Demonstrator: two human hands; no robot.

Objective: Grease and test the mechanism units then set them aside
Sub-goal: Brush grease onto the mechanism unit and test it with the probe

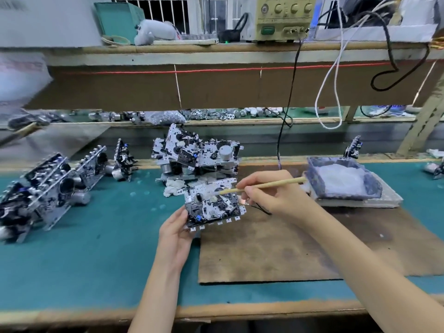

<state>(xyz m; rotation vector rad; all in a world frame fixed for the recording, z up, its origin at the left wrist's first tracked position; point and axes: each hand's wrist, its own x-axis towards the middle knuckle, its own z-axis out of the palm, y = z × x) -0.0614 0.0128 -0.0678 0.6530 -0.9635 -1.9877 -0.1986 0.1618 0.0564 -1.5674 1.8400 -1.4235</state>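
My left hand [176, 233] grips a metal mechanism unit [212, 207] by its lower left corner and holds it tilted above the bench. My right hand [269, 193] pinches a thin wooden brush [264, 185] like a pen. The brush tip rests on the upper middle of the unit, where a dab of white grease shows. A tray of white grease [341, 180] lies just right of my right hand. A pile of similar units [195, 153] is stacked behind the held one. A row of units [48, 186] stands on edge at the left.
A brown mat [300, 248] covers the green bench top under my right arm. A white rag [174, 186] lies below the pile. A black cable [284, 131] hangs from the power supply [282, 18] on the shelf. Two more units [352, 146] stand at the far right.
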